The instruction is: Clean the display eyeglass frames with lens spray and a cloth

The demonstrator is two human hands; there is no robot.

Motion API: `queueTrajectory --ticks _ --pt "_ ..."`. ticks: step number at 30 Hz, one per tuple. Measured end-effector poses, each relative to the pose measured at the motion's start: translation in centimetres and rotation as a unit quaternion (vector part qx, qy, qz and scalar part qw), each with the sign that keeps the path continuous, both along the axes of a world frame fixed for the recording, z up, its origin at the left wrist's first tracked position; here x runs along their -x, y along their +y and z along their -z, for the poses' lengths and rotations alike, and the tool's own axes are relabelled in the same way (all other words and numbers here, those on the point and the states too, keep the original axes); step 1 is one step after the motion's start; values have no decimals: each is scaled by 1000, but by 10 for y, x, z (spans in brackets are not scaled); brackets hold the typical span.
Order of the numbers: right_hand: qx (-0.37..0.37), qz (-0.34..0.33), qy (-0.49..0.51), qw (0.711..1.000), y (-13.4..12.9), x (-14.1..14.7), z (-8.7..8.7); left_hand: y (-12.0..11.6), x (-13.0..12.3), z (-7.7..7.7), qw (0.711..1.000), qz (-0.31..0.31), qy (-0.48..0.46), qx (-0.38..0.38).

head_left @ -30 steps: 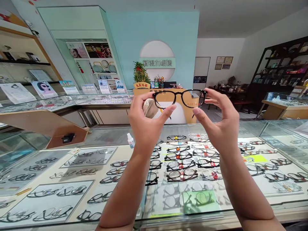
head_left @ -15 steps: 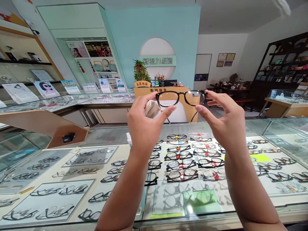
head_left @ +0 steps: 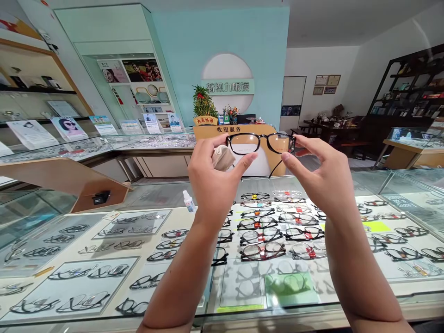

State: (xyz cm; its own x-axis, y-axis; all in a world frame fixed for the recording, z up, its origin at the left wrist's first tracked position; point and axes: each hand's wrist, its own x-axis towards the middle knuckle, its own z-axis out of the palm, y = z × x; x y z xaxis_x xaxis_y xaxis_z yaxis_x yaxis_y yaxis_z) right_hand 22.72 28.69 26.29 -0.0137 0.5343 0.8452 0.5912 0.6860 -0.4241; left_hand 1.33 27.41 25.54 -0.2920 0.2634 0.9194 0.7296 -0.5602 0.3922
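Black-framed glasses [head_left: 262, 136] are held up in front of me, lenses facing me, above the glass display counter. My left hand [head_left: 217, 171] pinches their left end between thumb and fingers, and a beige cloth [head_left: 223, 157] is tucked in the same hand. At the right end, my right hand [head_left: 322, 171] grips the frame near the hinge with thumb and forefinger. One temple arm hangs down behind the right lens. A small white bottle [head_left: 188, 201] stands on the counter to the left of my left wrist.
Rows of glasses [head_left: 262, 251] lie inside the glass counter [head_left: 138, 190] below my arms. A wooden stand [head_left: 69, 182] is at the left. Farther back are a cash desk [head_left: 204, 132] with a plant, and a dark shelf [head_left: 391, 88] on the right.
The glasses have tilted slightly, their right end a little lower and nearer the left. My left hand has shifted slightly right, uncovering more of the bottle and cloth.
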Motion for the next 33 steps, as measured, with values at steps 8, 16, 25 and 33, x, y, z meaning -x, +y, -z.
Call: queueTrajectory --ticks 8,16,25,33 --pt "20 1 1 1000 9 5 3 2 -3 1 1000 -3 1 -22" --pt "67 -12 -6 998 13 6 2 10 -6 5 998 -30 17 -55" --pt "106 -25 -6 994 17 7 3 16 -3 9 994 -42 52 -88" --pt "83 -35 9 996 21 11 5 15 -2 8 996 -47 35 -61"
